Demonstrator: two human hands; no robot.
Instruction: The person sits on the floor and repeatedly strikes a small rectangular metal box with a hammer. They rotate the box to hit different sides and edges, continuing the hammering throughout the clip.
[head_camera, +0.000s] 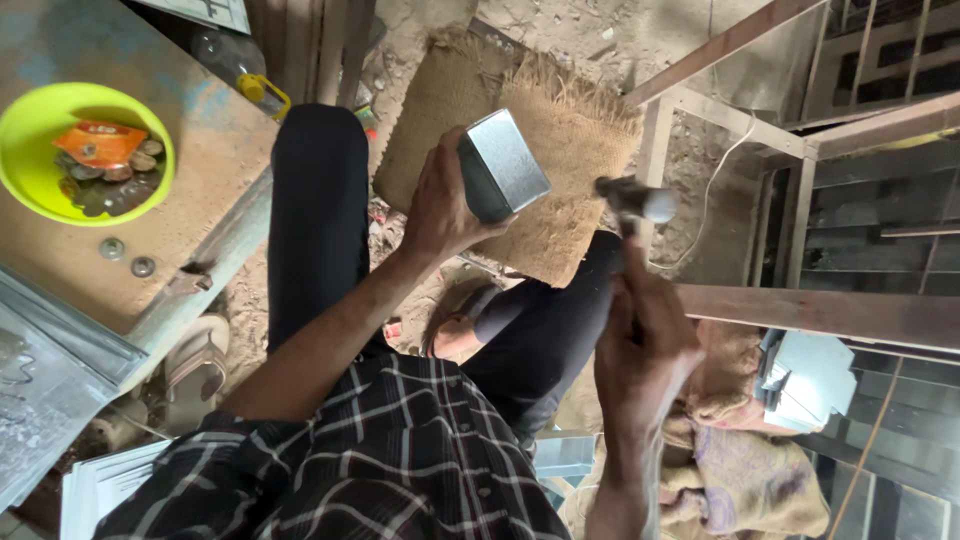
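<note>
My left hand (440, 200) grips a small shiny sheet-metal box (503, 165), tilted, held above a folded burlap sack (570, 140) on the floor. My right hand (640, 325) holds the handle of a hammer, whose blurred metal head (638, 198) is raised just right of the box, apart from it. My legs in dark trousers stretch out below, one foot beside the sack.
At the left, a dusty table (200, 140) bears a lime-green bowl (30, 150) of coins and small parts. Sheet-metal pieces (40, 370) lie lower left. Metal frames (800, 140) stand at right, cloth rags (740, 450) and a sandal (195, 365) on the floor.
</note>
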